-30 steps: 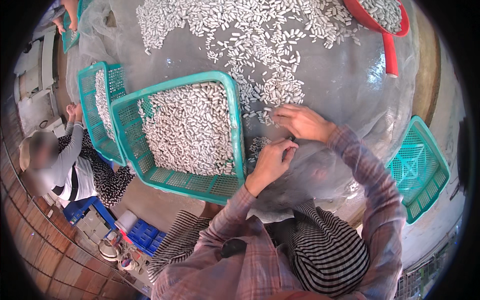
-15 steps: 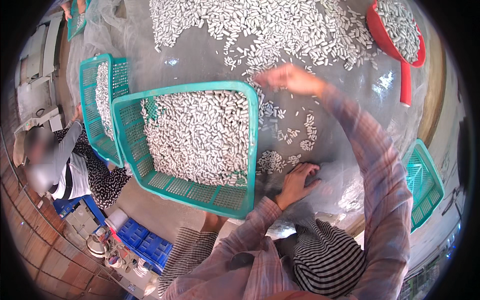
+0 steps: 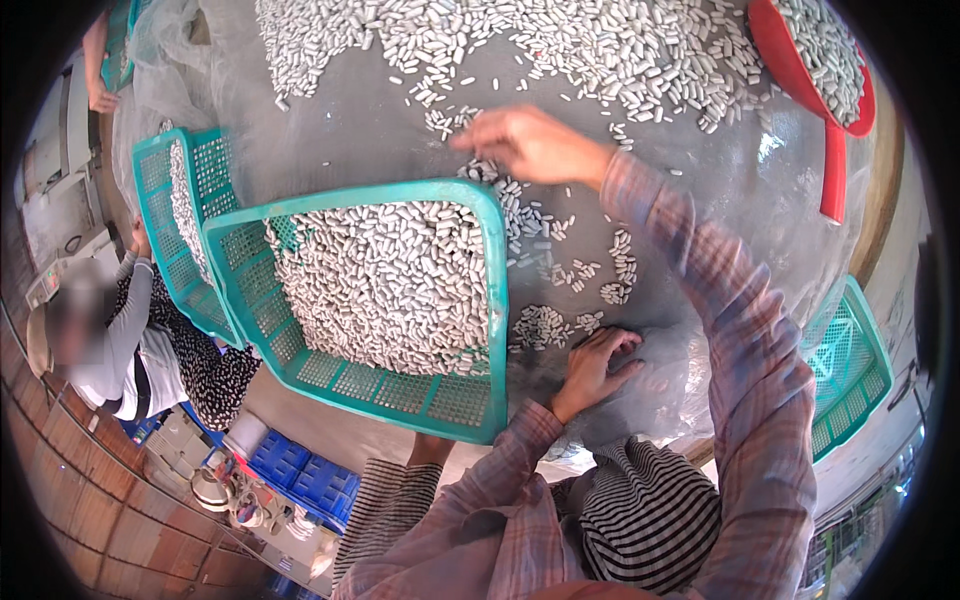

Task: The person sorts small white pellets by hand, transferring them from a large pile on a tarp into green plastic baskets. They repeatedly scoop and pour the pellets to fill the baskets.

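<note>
My right hand [image 3: 520,142] reaches over the far rim of a teal plastic basket [image 3: 350,197], above loose small grey-white capsule-shaped pieces [image 3: 527,213]. Its fingers stretch leftward, somewhat blurred at the tips, and I see nothing held in them. Closer to me, my left hand [image 3: 594,372] lies on the table's near edge with fingers loosely bent and thumb apart. Beside it sits a small pile of the same pieces [image 3: 540,328]. The basket, tilted in view, holds a thick layer of such pieces. A big heap [image 3: 600,50] of them spreads across the far side.
A red scoop [image 3: 833,170] full of pieces lies at the far right. Another teal basket [image 3: 850,370] stands at the right edge. On the left are a second basket with pieces [image 3: 210,165] and a seated person [image 3: 130,340]. Blue crates [image 3: 300,475] stand lower left.
My right hand has moved left over the scattered pieces, toward the far rim of the basket. My left hand stays in place. The whole view has shifted slightly.
</note>
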### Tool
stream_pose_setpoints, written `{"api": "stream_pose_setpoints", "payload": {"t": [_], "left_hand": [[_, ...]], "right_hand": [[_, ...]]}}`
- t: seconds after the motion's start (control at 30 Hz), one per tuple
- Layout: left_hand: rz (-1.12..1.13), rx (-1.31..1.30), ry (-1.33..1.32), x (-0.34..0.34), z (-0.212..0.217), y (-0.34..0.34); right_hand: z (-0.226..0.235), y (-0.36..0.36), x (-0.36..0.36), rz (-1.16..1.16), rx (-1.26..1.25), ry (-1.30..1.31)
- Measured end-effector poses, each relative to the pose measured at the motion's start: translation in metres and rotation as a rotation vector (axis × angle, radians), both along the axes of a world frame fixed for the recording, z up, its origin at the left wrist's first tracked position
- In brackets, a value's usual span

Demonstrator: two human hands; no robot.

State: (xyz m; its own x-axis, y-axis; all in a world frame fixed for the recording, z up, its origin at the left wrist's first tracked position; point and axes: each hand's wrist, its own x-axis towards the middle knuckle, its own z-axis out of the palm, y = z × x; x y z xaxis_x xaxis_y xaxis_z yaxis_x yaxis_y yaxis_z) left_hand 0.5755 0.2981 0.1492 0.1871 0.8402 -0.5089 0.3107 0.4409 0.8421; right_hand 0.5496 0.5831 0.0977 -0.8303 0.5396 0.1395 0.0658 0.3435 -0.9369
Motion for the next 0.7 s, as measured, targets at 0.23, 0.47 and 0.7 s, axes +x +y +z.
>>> {"api": "stream_pose_setpoints", "payload": {"t": [0.23,0.47,0.7], "left_hand": [[0.031,-0.077,-0.061,-0.003,0.002,0.000],[-0.124,0.247,0.140,-0.008,0.050,0.013],[0.114,0.271,0.836,-0.097,0.112,0.084]], "right_hand": [[0.018,-0.010,0.023,0.645,-0.589,-0.433],[0.001,-0.004,0.054,0.217,-0.583,-0.128],[0.045,-0.120,0.034,0.895,-0.356,-0.508]]}}
